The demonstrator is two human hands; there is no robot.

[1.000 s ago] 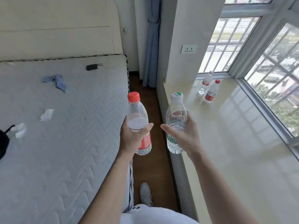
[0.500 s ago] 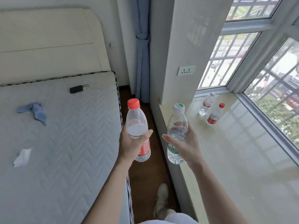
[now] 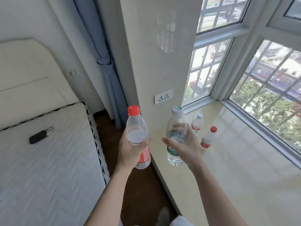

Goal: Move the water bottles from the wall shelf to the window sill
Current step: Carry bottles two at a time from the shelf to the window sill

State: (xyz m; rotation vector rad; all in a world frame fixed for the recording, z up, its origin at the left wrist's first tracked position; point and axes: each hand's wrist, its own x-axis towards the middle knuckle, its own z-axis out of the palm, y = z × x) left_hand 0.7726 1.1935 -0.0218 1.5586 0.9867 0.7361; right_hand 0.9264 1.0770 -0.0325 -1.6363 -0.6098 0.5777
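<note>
My left hand (image 3: 130, 149) grips a clear bottle with a red cap and red label (image 3: 137, 126), held upright over the dark floor beside the sill's edge. My right hand (image 3: 184, 147) grips a clear bottle with a white cap and green label (image 3: 176, 126), upright above the near-left part of the cream window sill (image 3: 244, 168). Two small bottles stand on the sill further back: one with a white cap (image 3: 197, 123) and one with a red cap (image 3: 208, 137). The wall shelf is out of view.
A white mattress (image 3: 48, 160) with a black device (image 3: 37, 137) lies on the left. A blue curtain (image 3: 104, 62) hangs beside a wall pillar with a socket (image 3: 163, 96). Barred windows (image 3: 268, 88) border the sill at the back and right. My shoe (image 3: 163, 216) shows below.
I have walked closer to the far corner and my view has tilted up. Both hands carried their bottles forward; the right bottle is now over the sill.
</note>
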